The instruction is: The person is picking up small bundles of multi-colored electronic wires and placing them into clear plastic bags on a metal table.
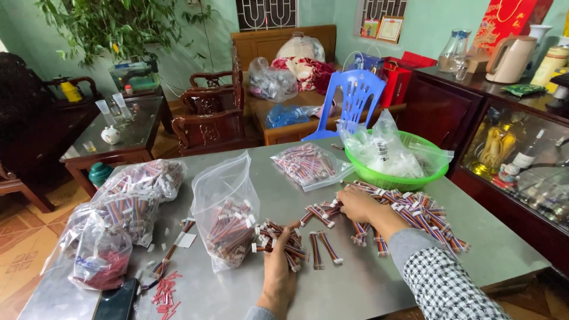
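Left hand (278,266) closed around a wire bundle (277,237) at 6 o'clock on desk (355,278). Right hand (358,204), fingers curled, touching loose wires (415,216) at 3 o'clock. 3 bags (225,210) filled; sizeable pile left.
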